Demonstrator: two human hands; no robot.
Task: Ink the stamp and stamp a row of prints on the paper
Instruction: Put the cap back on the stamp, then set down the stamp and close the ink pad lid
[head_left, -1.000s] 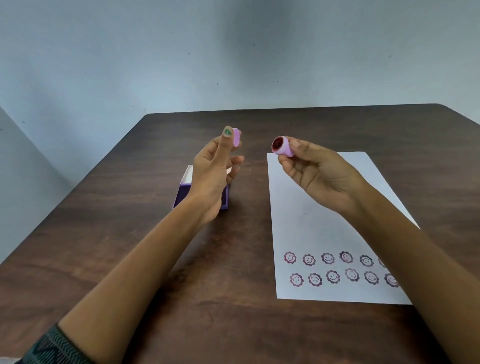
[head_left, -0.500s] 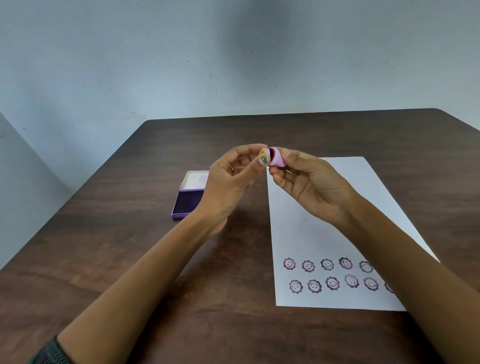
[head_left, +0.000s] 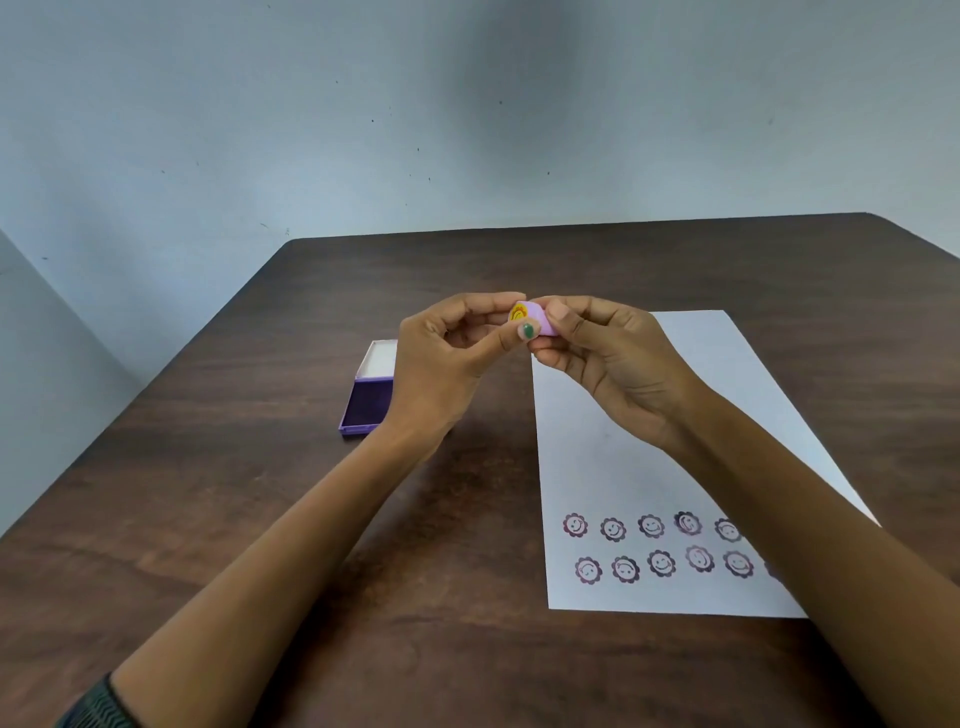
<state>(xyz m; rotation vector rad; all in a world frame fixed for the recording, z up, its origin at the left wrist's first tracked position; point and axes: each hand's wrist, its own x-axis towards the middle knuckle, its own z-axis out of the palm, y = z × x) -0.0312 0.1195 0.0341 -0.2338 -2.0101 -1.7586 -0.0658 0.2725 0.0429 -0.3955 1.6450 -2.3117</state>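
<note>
A small lilac stamp (head_left: 540, 321) with a yellow smiley sticker on its end is held in the air above the table's middle. My left hand (head_left: 447, 358) pinches its sticker end between thumb and fingers. My right hand (head_left: 613, 358) grips the other end. The inked face is hidden. A white paper (head_left: 597, 457) lies to the right, with two rows of purple flower-face prints (head_left: 652, 545) near its front edge; my right forearm covers the rows' right end. An open purple ink pad (head_left: 370, 402) sits left of my left hand.
The dark wooden table (head_left: 260, 519) ends at a pale blue wall behind. The ink pad's white-lined lid (head_left: 382, 358) lies flat behind the pad.
One second ago my hands were apart, the left with the cap and the right with the stamp showing its inked face. They have come together and the cap now sits on the stamp.
</note>
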